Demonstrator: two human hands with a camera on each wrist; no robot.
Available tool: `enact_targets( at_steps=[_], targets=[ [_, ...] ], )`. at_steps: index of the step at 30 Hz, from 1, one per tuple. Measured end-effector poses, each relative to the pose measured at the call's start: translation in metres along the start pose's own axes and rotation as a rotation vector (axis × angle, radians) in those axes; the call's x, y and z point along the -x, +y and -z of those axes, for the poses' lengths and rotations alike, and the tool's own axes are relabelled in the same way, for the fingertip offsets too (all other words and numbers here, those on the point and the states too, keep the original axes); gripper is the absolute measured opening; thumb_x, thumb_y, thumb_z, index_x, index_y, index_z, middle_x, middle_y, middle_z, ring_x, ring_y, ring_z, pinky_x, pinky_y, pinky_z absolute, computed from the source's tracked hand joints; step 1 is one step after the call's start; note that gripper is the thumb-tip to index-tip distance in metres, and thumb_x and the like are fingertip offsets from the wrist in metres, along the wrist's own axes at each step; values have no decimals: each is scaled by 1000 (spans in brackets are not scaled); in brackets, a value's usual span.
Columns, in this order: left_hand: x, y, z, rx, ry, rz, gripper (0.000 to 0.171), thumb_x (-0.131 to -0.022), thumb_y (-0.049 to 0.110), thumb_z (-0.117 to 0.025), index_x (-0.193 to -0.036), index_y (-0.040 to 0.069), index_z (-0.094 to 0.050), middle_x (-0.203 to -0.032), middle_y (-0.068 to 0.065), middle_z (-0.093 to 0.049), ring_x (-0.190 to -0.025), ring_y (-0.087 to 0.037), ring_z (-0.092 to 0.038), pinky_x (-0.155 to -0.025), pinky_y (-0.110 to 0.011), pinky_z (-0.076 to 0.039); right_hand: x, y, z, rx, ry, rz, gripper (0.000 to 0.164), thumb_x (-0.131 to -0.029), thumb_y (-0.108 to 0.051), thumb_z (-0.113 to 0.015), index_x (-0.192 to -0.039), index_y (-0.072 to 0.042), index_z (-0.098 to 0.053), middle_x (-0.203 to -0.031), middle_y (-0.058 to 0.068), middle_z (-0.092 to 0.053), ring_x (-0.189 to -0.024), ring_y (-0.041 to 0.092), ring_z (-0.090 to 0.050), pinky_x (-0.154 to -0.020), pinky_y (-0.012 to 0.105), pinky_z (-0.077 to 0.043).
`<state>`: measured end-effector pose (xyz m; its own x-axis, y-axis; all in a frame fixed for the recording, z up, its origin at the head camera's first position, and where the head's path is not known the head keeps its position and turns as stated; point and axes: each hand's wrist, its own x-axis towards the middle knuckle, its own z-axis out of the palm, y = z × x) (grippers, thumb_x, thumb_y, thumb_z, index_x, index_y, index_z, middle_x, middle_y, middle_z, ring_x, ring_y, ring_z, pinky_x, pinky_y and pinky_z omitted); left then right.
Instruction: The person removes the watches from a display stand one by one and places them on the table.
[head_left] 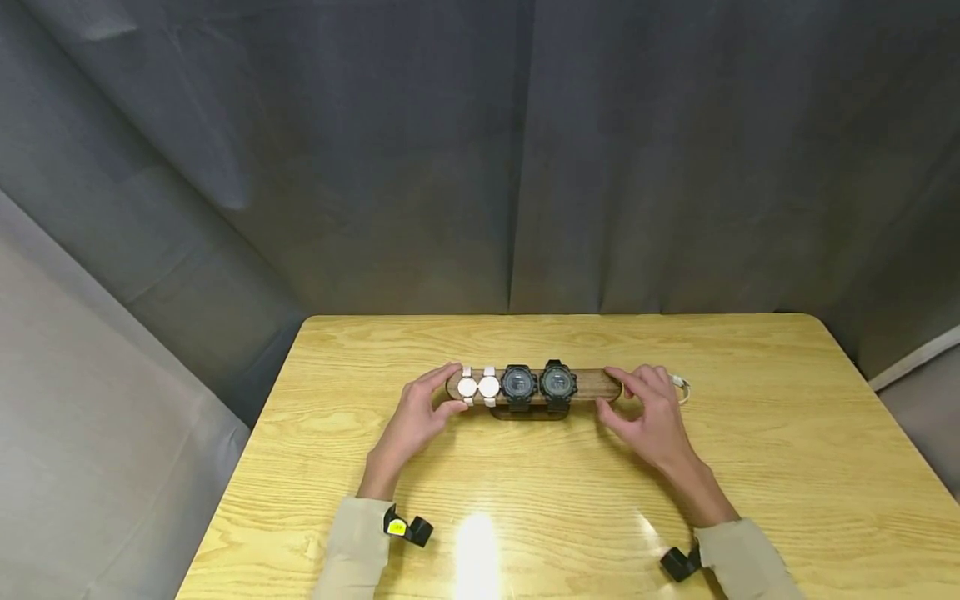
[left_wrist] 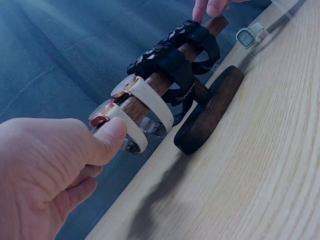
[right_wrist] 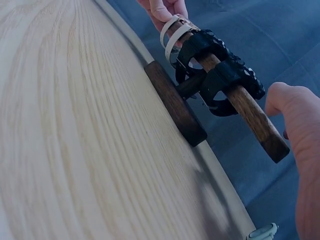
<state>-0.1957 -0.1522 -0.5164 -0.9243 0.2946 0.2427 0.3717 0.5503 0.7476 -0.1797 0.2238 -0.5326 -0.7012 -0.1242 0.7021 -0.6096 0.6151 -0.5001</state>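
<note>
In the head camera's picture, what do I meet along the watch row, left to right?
Left hand, first white watch, second white watch, first black watch, second black watch, right hand, loose pale watch.

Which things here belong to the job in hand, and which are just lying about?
Likely in the job:
watch stand, between left hand and right hand
two white-strapped watches on it
two black watches on it

Likely just lying about:
loose white watch on the table
</note>
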Motion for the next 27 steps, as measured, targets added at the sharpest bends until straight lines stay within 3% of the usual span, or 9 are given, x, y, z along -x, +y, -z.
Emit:
enact_targets(
  at_steps=[11,17,27],
  targets=[
    [1,1,-1,0,-23,46,64,-90,17,-81,-149,8,-57,-154,-11,-55,-145,-30,-48,-120,-43,-39,3,-4,-7,-6,-56,31,53,-68,-15,-90,-116,1,-76,-77,-1,-47,-83,17,-35,-78,30,-25],
    [4,2,-1,-1,-25,69,63,-91,17,-80,-149,9,-57,-154,-9,-55,-145,-28,-48,-120,-42,-39,1,-9,-12,-5,-80,53,57,-67,-19,-94,-117,0,-76,-75,3,-50,-84,19,-35,-80,33,-24],
    [1,3,0,-9,-19,47,64,-91,17,-80,-150,9,-57,-154,-10,-54,-145,-30,-48,-119,-43,-39,-10,-13,-17,-10,-89,57,60,-66,-25,-96,-117,-1,-77,-77,3,-51,-84,20,-33,-81,35,-23]
  ],
)
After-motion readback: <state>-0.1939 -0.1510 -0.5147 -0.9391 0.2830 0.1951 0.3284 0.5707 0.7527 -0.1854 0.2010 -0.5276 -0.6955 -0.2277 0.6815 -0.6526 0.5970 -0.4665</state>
